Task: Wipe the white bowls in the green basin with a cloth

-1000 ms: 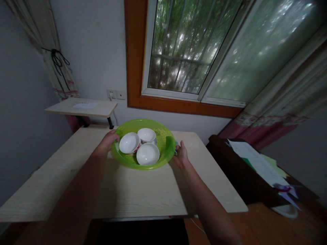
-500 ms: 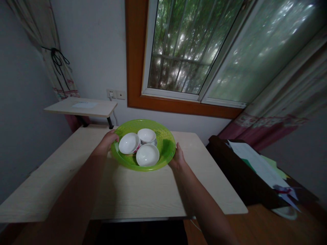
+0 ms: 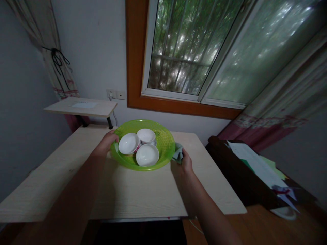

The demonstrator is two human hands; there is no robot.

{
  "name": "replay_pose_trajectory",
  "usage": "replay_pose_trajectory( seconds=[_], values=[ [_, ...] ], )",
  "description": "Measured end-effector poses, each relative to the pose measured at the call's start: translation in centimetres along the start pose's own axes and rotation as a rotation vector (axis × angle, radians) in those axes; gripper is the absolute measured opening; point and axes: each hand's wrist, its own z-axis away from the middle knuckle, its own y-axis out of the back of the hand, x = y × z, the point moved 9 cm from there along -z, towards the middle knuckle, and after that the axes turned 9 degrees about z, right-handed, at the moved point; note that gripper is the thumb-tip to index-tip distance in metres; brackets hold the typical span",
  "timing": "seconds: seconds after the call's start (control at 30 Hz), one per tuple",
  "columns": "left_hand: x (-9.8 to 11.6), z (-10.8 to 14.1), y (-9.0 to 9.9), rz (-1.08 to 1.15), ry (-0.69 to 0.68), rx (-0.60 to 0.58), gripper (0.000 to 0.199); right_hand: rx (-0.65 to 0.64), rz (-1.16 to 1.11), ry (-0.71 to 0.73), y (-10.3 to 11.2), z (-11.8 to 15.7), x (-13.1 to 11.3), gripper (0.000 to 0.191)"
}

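Observation:
My left hand [image 3: 109,139] is closed on the left rim of a round green plastic basin [image 3: 165,143], thumb on top of the edge. Three white bowls [image 3: 147,155] with patterned outsides sit close together in the basin, tilted at different angles. Just off the basin's right rim, my right hand [image 3: 187,162] pinches a crumpled grey-green cloth [image 3: 178,153]. The cloth lies against or very near that rim; whether they touch I cannot tell. Beneath the basin is a pale wooden table [image 3: 145,197].
A small raised shelf [image 3: 99,110] with a paper on it stands at the table's back left. Behind are wall sockets [image 3: 116,94] and a barred window [image 3: 186,51]. To the right, a dark brown piece of furniture [image 3: 230,166] holds papers.
My right hand has come off the basin's right rim, moving slightly right and down. The cloth now shows in its fingers. My left hand, the basin and the bowls stay nearly still.

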Motion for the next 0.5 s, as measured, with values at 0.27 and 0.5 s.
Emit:
replay_pose_trajectory(
  seconds=[0.27,0.5],
  values=[
    [0.2,0.3,-0.1,-0.018,0.029,0.003,0.057,-0.498,0.864,0.469,-7.7,1.9,-7.6,0.018],
    [0.2,0.4,-0.2,0.005,0.011,-0.003,0.054,-0.876,1.133,0.419,-10.2,4.8,-6.1,0.038]
  ],
)
